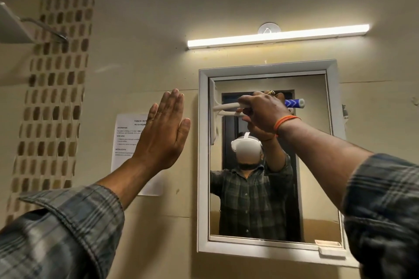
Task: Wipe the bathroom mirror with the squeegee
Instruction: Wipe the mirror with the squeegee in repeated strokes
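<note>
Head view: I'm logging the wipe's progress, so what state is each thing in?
Squeegee: blade upright against the glass at top left.
Mirror: squeegee on it.
Right hand: grips the squeegee handle.
Left hand: raised, fingers straight.
Tube light: on.

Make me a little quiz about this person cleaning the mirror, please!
1. True or false: the left hand holds the squeegee.
2. Where on the mirror is the squeegee blade? A) upper left edge B) bottom right corner C) middle
3. Fill in: the light bar above the mirror is switched ___.

Key:
1. False: the right hand grips its handle; the left hand is flat and open beside the mirror frame.
2. A
3. on
</note>
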